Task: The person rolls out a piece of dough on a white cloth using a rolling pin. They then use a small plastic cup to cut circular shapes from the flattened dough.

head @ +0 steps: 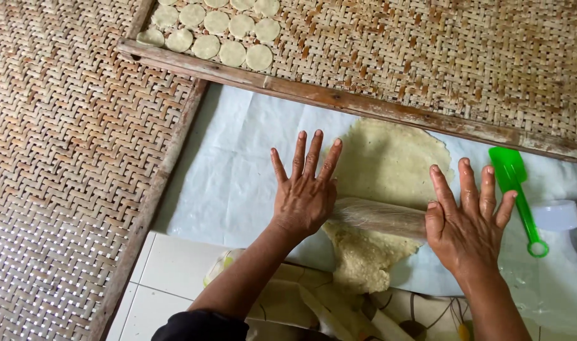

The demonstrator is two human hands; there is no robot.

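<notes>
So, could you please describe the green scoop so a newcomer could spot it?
Find the white sheet under the dough. Beside the right hand lies the green scoop, next to a white cap: the only bright green thing there.

Left hand (305, 189) and right hand (468, 224), fingers spread flat, pressing the two ends of a rolling pin (378, 216) across a sheet of dough (386, 158) on white cloth (231, 170), green scoop (519, 192) just beside the right hand, round dough discs (219, 28) on a woven tray (427, 57) beyond.
</notes>
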